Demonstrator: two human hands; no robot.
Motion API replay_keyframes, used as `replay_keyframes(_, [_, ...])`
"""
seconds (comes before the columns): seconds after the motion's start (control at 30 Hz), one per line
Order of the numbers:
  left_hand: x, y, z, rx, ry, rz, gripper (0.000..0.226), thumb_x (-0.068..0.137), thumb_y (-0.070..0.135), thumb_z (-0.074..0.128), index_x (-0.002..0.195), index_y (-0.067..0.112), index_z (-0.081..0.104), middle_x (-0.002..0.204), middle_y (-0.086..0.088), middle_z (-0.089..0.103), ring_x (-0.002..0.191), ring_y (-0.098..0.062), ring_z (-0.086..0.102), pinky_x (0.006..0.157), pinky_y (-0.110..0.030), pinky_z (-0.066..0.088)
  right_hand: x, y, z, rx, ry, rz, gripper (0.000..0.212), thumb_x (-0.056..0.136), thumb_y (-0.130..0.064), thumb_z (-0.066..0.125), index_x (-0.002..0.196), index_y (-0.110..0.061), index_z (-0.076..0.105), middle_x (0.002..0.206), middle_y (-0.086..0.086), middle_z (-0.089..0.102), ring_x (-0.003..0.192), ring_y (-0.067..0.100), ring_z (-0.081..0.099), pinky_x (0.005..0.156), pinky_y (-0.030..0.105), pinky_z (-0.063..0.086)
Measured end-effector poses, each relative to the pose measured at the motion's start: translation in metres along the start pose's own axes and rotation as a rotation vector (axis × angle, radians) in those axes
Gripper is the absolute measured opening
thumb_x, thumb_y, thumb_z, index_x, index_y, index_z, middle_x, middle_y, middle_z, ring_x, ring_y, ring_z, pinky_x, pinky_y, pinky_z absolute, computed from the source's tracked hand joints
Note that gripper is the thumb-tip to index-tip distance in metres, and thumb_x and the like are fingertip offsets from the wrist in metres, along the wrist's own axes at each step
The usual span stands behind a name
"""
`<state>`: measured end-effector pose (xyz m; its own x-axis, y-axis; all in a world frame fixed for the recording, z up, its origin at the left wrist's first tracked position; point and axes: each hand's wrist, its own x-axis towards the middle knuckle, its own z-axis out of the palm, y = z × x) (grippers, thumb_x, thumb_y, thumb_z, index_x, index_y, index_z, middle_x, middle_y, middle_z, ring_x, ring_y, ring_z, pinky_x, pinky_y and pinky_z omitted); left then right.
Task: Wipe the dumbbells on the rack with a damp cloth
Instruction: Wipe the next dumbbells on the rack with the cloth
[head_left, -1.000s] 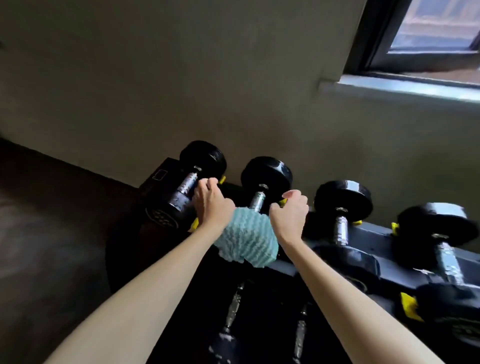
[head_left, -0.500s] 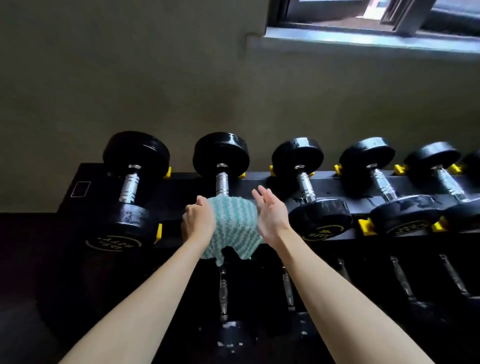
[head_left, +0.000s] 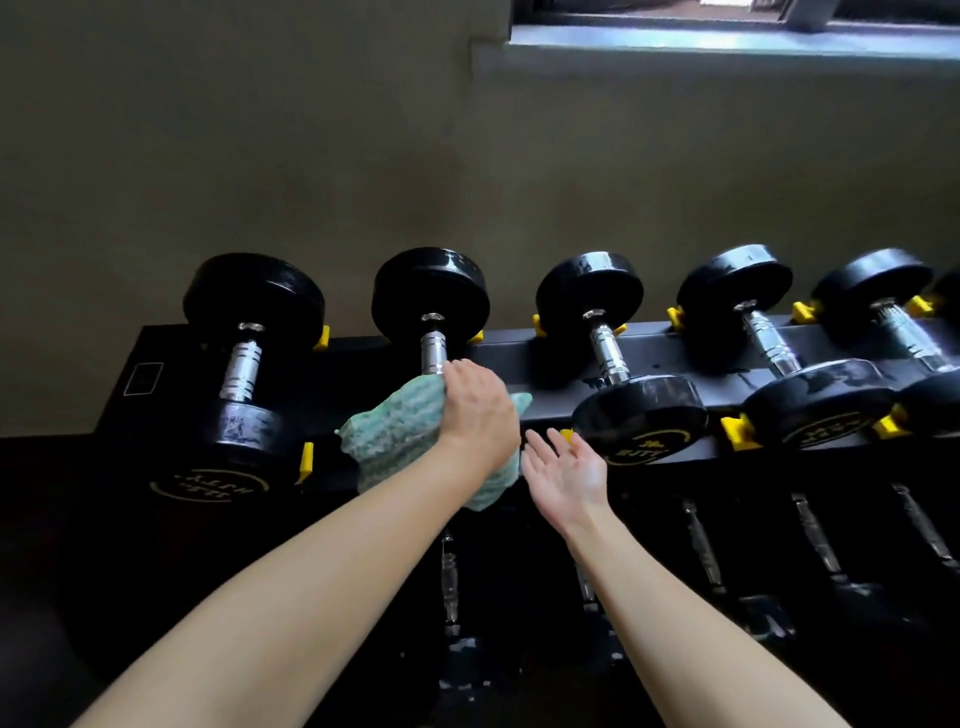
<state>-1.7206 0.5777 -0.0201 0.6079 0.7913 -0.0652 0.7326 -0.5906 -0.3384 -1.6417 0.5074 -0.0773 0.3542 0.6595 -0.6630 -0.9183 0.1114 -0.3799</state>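
A row of black dumbbells with chrome handles lies on the top tier of a black rack (head_left: 675, 345). The second dumbbell from the left (head_left: 431, 296) has its near head covered by a teal and white cloth (head_left: 400, 436). My left hand (head_left: 478, 410) lies over the cloth and that near head, its fingers curled down on the cloth by the handle. My right hand (head_left: 566, 473) hovers just right of the cloth, palm up, fingers straight, holding nothing. The leftmost dumbbell (head_left: 244, 374) and the third one (head_left: 618, 379) stand uncovered on either side.
More dumbbells (head_left: 779, 364) continue to the right on yellow cradles (head_left: 737, 434). A lower tier holds further dumbbells (head_left: 449, 587) in shadow. A grey wall rises close behind the rack, with a window sill (head_left: 727, 44) at top right. Dark floor lies to the left.
My left hand slid from the cloth's left edge up onto its top. My right hand let go of the cloth and dropped away to the right, palm up.
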Motion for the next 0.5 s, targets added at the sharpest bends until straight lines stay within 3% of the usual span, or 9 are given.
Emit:
replay_keyframes(0.17, [0.002, 0.038, 0.017, 0.477, -0.065, 0.346, 0.052, 0.102, 0.028, 0.024, 0.143, -0.005, 0.025, 0.146, -0.03, 0.028, 0.135, -0.047, 0.025, 0.11, -0.059, 0.014, 0.007, -0.012, -0.006, -0.089, -0.032, 0.001, 0.048, 0.101, -0.026, 0.026, 0.145, -0.005, 0.028, 0.153, 0.021, 0.023, 0.144, 0.029, 0.017, 0.119, 0.041, 0.014])
replay_keyframes(0.3, [-0.012, 0.044, 0.026, 0.608, -0.053, 0.619, 0.047, 0.101, 0.024, 0.031, 0.138, -0.005, 0.034, 0.142, -0.024, 0.04, 0.133, -0.044, 0.032, 0.112, -0.055, 0.017, 0.001, -0.015, -0.011, -0.114, -0.066, 0.047, 0.047, 0.101, -0.026, 0.026, 0.144, -0.007, 0.032, 0.151, 0.021, 0.027, 0.144, 0.03, 0.018, 0.118, 0.043, 0.016])
replay_keyframes(0.4, [-0.029, 0.029, 0.031, 0.534, -0.114, 0.854, 0.029, 0.092, 0.011, 0.042, 0.106, 0.005, 0.066, 0.106, -0.007, 0.069, 0.107, -0.025, 0.059, 0.113, -0.038, 0.026, -0.003, -0.018, -0.01, -0.155, -0.066, 0.061, 0.047, 0.101, -0.026, 0.025, 0.143, -0.007, 0.034, 0.15, 0.021, 0.03, 0.143, 0.031, 0.019, 0.118, 0.042, 0.015])
replay_keyframes(0.47, [-0.04, 0.005, 0.048, 0.319, -0.006, 0.838, 0.026, 0.075, 0.012, 0.049, 0.069, 0.012, 0.075, 0.074, 0.0, 0.072, 0.083, -0.013, 0.067, 0.098, -0.024, 0.044, -0.006, -0.018, -0.007, -0.175, -0.067, 0.069, 0.047, 0.101, -0.026, 0.024, 0.143, -0.007, 0.034, 0.149, 0.021, 0.031, 0.143, 0.031, 0.018, 0.118, 0.041, 0.015])
replay_keyframes(0.5, [-0.047, -0.009, 0.06, 0.233, 0.041, 0.825, 0.032, 0.074, 0.012, 0.044, 0.068, 0.01, 0.075, 0.075, -0.002, 0.071, 0.084, -0.013, 0.067, 0.091, -0.022, 0.049, -0.008, -0.018, -0.005, -0.176, -0.072, 0.08, 0.046, 0.101, -0.025, 0.024, 0.143, -0.007, 0.034, 0.149, 0.021, 0.031, 0.144, 0.03, 0.018, 0.118, 0.04, 0.015])
